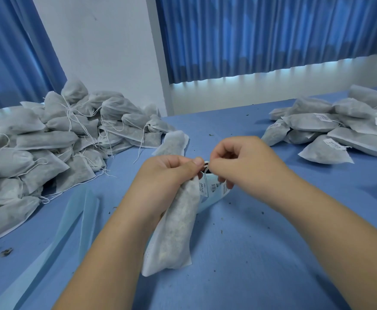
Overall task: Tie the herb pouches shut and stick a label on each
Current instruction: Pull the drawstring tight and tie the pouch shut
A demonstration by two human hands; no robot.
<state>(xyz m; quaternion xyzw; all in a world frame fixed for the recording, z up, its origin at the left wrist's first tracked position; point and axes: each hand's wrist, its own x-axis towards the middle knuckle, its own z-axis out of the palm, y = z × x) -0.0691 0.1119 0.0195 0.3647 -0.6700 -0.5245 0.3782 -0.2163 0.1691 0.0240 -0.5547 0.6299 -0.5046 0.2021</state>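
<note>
A white fabric herb pouch [175, 229] hangs upright over the blue table [261, 253], its bottom near the surface. My left hand [160, 175] grips its neck. My right hand [243, 159] pinches the drawstring at the pouch's top, right beside the left thumb. Under the right hand lies a strip of white printed labels [214, 187] on pale backing. A big heap of unlabelled pouches [48, 139] with loose strings fills the left. At the right sits a pile of labelled pouches [339, 126].
One single pouch [171, 143] lies just beyond my hands. Pale blue backing strips [80, 215] trail across the table at the left. Herb crumbs dot the table. Blue curtains and a white wall stand behind.
</note>
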